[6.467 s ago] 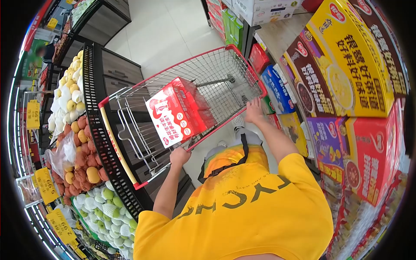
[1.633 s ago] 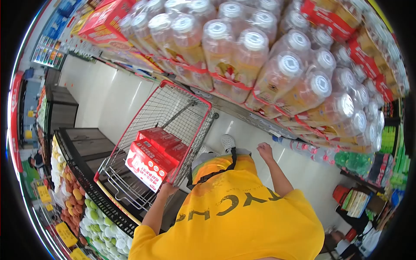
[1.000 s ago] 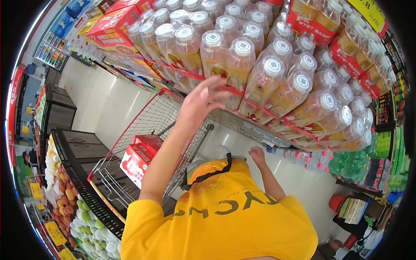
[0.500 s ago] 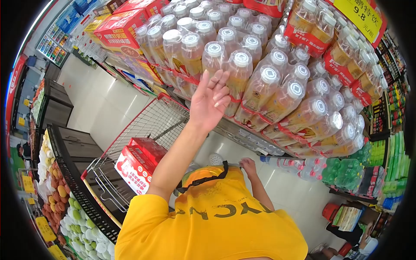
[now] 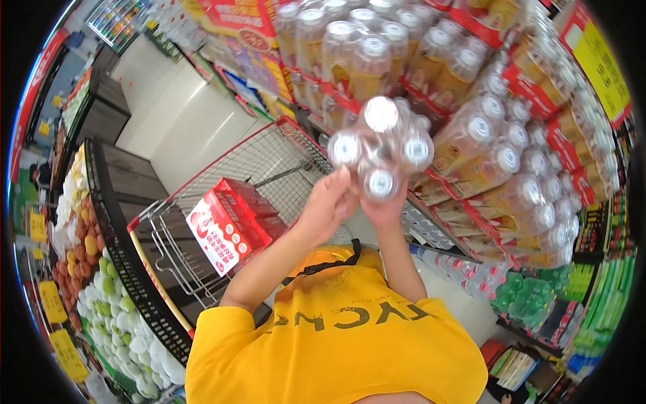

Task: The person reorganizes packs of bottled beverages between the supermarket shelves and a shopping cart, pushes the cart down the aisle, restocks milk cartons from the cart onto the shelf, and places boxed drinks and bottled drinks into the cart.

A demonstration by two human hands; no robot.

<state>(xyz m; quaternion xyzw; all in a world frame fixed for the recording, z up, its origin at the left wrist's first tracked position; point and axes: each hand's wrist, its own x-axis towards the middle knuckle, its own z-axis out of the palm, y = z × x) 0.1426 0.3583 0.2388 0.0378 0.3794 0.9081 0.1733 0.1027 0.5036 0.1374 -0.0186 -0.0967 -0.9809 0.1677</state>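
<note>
A shrink-wrapped pack of bottles (image 5: 381,149) with white caps is up in front of my chest, its caps facing me. My left hand (image 5: 328,207) is closed at the pack's near left side, thumb uppermost. Against the near right side is my right hand (image 5: 385,210), its fingers partly hidden by the bottles. Motion blurs the pack a little. Behind it rises a stack of similar bottle packs (image 5: 494,175) with red bands. To the left stands a wire shopping cart (image 5: 252,158), holding a red and white carton (image 5: 232,225).
A produce stand (image 5: 128,283) with a black rim runs along the left. Boxes (image 5: 249,34) are piled at the back. Green bottles (image 5: 525,293) stand low on the right, near a yellow price sign (image 5: 599,64) higher up.
My left hand was open near the stacked bottles, and my right hand hung low by my side. Now both hold a bottle pack away from the stack. The view has shifted.
</note>
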